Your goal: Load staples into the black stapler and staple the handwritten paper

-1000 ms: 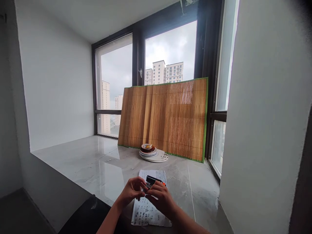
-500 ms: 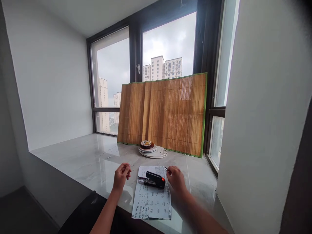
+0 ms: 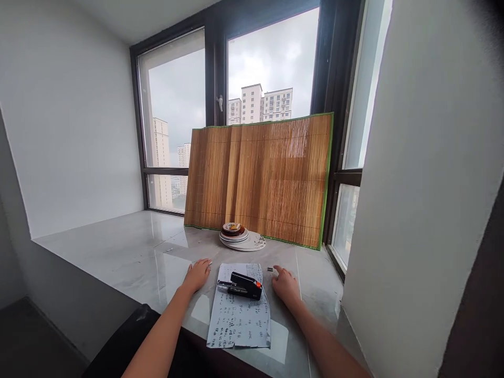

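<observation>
A black stapler [image 3: 244, 286] with an orange-red mark lies on a handwritten sheet of paper [image 3: 240, 328]. Its top is lifted at the left, where a metal part sticks out. My left hand [image 3: 198, 274] rests palm down left of the paper, fingers stretched out. Beside its fingertips is a small whitish piece [image 3: 210, 262], too small to name. Right of the paper, my right hand [image 3: 286, 284] lies on the sill, index finger extended and the others loosely bent. Just left of that fingertip sits a small dark metallic strip [image 3: 270, 269], apart from the stapler.
Behind the paper stands a stack of plates [image 3: 236, 237] on the tiled window sill [image 3: 118, 247]. A bamboo mat [image 3: 255, 178] with green edging leans against the window. Small scraps lie to the left, and the sill's front edge runs below the paper.
My right hand has let go of the small metallic strip, which now lies on the sill. My left hand has gone from raised, curled fingers to flat on the sill. The view has shifted slightly.
</observation>
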`<action>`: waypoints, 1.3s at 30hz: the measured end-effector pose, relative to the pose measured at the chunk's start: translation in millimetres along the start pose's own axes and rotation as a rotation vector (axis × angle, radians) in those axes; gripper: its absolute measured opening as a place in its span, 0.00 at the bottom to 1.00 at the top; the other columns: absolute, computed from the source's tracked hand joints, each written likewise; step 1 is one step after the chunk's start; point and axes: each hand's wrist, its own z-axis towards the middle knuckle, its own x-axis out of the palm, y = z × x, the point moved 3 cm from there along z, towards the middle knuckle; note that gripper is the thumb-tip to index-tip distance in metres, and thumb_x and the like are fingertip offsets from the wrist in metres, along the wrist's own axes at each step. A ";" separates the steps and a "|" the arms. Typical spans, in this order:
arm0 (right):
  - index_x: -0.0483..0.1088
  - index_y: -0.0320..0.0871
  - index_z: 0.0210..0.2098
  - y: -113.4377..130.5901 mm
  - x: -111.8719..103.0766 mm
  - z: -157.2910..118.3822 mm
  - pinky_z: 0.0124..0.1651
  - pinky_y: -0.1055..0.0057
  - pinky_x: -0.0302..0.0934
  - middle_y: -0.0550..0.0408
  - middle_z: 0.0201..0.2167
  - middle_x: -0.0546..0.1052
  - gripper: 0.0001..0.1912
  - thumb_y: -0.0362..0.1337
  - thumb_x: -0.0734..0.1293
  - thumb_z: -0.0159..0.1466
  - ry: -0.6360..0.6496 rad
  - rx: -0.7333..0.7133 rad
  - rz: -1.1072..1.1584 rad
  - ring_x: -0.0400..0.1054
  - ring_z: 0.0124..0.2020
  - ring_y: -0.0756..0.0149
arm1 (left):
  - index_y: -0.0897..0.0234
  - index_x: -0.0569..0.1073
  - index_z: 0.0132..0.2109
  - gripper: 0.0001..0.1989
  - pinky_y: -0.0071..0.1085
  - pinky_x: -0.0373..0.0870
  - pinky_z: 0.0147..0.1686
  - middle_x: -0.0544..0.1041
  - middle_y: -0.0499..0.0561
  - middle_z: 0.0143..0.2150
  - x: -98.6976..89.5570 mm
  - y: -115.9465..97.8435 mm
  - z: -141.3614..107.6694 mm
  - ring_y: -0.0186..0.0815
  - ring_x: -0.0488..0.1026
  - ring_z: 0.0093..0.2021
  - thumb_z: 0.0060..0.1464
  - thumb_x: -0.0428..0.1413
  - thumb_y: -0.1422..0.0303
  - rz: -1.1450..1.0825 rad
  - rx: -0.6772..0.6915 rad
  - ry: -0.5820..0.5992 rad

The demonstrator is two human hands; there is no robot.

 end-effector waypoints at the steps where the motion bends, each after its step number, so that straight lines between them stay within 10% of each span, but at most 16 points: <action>1: 0.73 0.41 0.59 -0.3 -0.2 0.2 0.50 0.59 0.62 0.40 0.53 0.79 0.25 0.29 0.59 0.64 -0.019 0.002 0.038 0.73 0.54 0.48 | 0.60 0.74 0.62 0.22 0.52 0.58 0.66 0.71 0.60 0.68 -0.1 -0.5 -3.4 0.48 0.65 0.69 0.67 0.46 0.69 0.002 0.010 -0.002; 9: 0.78 0.43 0.36 33.3 5.2 -6.3 0.44 0.69 0.61 0.51 0.33 0.77 0.14 0.27 0.61 0.60 -0.160 -0.230 0.320 0.72 0.36 0.61 | 0.63 0.77 0.45 0.09 0.35 0.67 0.49 0.81 0.57 0.49 -8.7 -13.3 -22.6 0.43 0.76 0.50 0.63 0.53 0.72 -0.019 0.042 -0.067; 27: 0.78 0.43 0.36 50.6 9.3 -13.8 0.36 0.69 0.59 0.57 0.23 0.74 0.15 0.32 0.59 0.59 -0.041 -0.203 0.468 0.68 0.27 0.64 | 0.58 0.62 0.30 0.11 0.34 0.76 0.40 0.81 0.51 0.33 -20.9 -37.0 -46.9 0.39 0.80 0.35 0.53 0.54 0.60 -0.804 0.041 -0.307; 39: 0.74 0.47 0.54 73.1 4.6 -32.7 0.55 0.63 0.63 0.49 0.47 0.74 0.18 0.48 0.67 0.69 0.170 -0.551 0.534 0.69 0.49 0.58 | 0.64 0.78 0.44 0.17 0.32 0.71 0.37 0.77 0.49 0.31 -10.3 -54.3 -52.0 0.37 0.75 0.34 0.59 0.55 0.55 -0.856 0.173 -0.101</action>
